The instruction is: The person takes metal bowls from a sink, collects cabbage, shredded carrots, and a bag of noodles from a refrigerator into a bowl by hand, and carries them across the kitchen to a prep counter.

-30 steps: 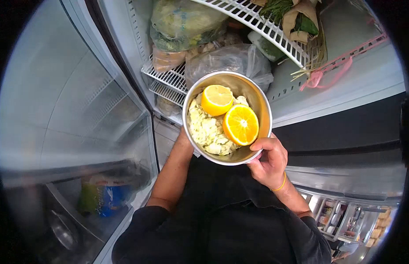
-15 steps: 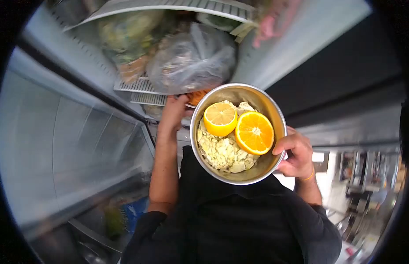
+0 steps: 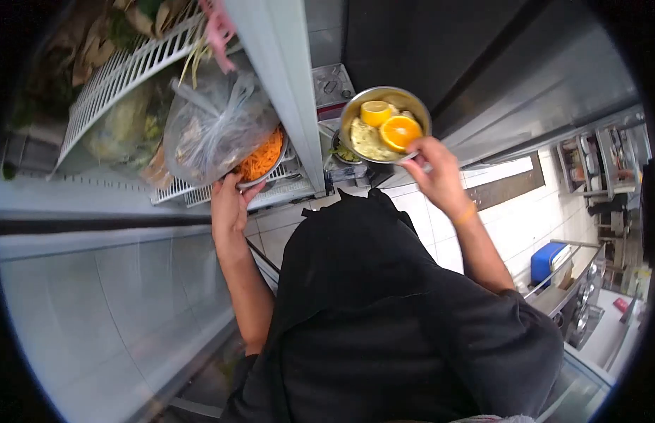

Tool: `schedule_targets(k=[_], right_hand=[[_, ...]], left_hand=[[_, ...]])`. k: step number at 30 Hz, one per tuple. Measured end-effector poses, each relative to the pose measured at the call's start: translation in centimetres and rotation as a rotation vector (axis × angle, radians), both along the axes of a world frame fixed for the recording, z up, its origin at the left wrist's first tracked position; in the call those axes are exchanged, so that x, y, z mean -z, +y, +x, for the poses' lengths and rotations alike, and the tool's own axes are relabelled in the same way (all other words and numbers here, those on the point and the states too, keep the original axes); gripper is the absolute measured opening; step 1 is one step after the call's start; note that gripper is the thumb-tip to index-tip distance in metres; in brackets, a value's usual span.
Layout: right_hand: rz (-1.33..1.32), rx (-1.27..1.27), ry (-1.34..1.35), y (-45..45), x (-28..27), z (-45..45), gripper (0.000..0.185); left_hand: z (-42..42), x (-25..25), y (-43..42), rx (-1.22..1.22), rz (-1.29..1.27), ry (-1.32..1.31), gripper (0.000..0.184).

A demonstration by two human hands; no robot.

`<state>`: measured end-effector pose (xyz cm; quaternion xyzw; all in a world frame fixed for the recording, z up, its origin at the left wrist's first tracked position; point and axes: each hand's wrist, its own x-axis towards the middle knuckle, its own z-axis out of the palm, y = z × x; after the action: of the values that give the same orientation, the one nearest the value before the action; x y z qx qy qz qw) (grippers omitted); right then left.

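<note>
Head view: left hand (image 3: 230, 206) is nearer the carrot bowl (image 3: 276, 165), fingers gripping its near rim; bowl sits far and right of them, round, no long axis. Right hand (image 3: 439, 176) pinches steel bowl (image 3: 415, 111) by near-right rim.

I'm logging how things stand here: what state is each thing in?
Metal bowl, gripped at its rim by the right hand
Orange half, cut face up
Yellow citrus half, cut face up
Carrots, shredded, in a second bowl
Left hand, at that bowl's edge; grip unclear
Clear plastic bag, filled
Fridge door, open
</note>
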<state>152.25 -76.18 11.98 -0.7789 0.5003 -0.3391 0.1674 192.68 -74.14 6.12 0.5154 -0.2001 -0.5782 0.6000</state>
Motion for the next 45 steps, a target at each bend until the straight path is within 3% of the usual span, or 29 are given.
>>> schedule_targets(k=[9,12,17,19,21,23,25,26,27,28,32,34,35,36,37,38,39,40,42,45], right_hand=[[0.136,0.258,-0.171,-15.0,25.5,7.5,0.028],[0.242,0.391,-0.146,-20.0,29.7,10.0,0.027],[0.384,0.319,-0.107,-27.0,34.7,11.8,0.026],[0.538,0.333,-0.334,-29.0,36.5,12.5,0.028],[0.370,0.309,-0.074,-31.6,40.0,13.1,0.033],[0.364,0.324,-0.070,-33.1,42.7,13.9,0.036],[0.768,0.357,-0.289,-33.8,40.8,13.8,0.033],[0.507,0.229,0.112,-35.3,47.0,13.5,0.033],[0.706,0.267,0.073,-34.7,43.7,13.8,0.030],[0.711,0.256,0.093,-34.8,42.9,13.8,0.031],[0.555,0.087,0.106,-35.7,42.5,14.0,0.035],[0.456,0.036,0.119,-34.3,41.5,12.5,0.038],[0.677,0.256,0.070,-32.5,41.1,11.8,0.037],[0.555,0.179,-0.046,-32.6,46.6,11.8,0.036],[0.446,0.375,-0.157,-27.8,38.6,12.0,0.031],[0.263,0.331,-0.275,-25.1,36.9,12.3,0.028],[0.666,0.196,-0.413,-22.5,32.5,11.6,0.024],[0.833,0.173,-0.489,-18.9,27.3,11.5,0.022],[1.042,-0.042,-0.336,-13.5,20.4,9.6,0.028],[1.328,-0.307,-0.275,-6.5,10.4,5.9,0.038]], left_hand=[[-0.5,-0.6,0.2,-0.053,0.064,-0.039,0.042],[-0.5,-0.7,0.3,-0.066,0.102,-0.057,0.040],[-1.0,-1.4,0.0,-0.090,0.110,-0.106,0.040],[-1.1,-2.0,0.2,-0.081,0.138,-0.133,0.039],[-0.6,-1.5,0.4,-0.079,0.191,-0.177,0.037],[-1.7,-2.5,-0.3,-0.096,0.195,-0.180,0.037],[-0.6,-1.0,0.2,-0.073,0.179,-0.163,0.040],[-0.6,-1.1,0.0,-0.081,0.182,-0.151,0.040],[-0.8,-1.5,0.4,-0.091,0.184,-0.138,0.040],[-1.0,-2.1,0.5,-0.102,0.187,-0.125,0.041],[-2.2,-3.5,1.3,-0.135,0.210,-0.262,0.045],[-0.5,-2.7,1.6,-0.012,0.314,-0.149,0.048],[0.0,-1.3,3.7,0.004,0.280,-0.081,0.049],[-0.3,-1.6,2.5,0.045,0.201,-0.023,0.050],[-0.7,-2.4,1.7,0.064,0.160,-0.053,0.050],[-1.0,-2.8,2.6,0.069,0.143,-0.078,0.050],[-1.0,-2.8,2.9,0.070,0.127,-0.101,0.050],[-0.7,-2.5,3.1,0.088,0.096,-0.078,0.049],[0.4,-0.8,3.1,0.109,0.050,-0.029,0.047],[-0.7,-3.3,3.8,0.143,0.042,-0.035,0.049]])
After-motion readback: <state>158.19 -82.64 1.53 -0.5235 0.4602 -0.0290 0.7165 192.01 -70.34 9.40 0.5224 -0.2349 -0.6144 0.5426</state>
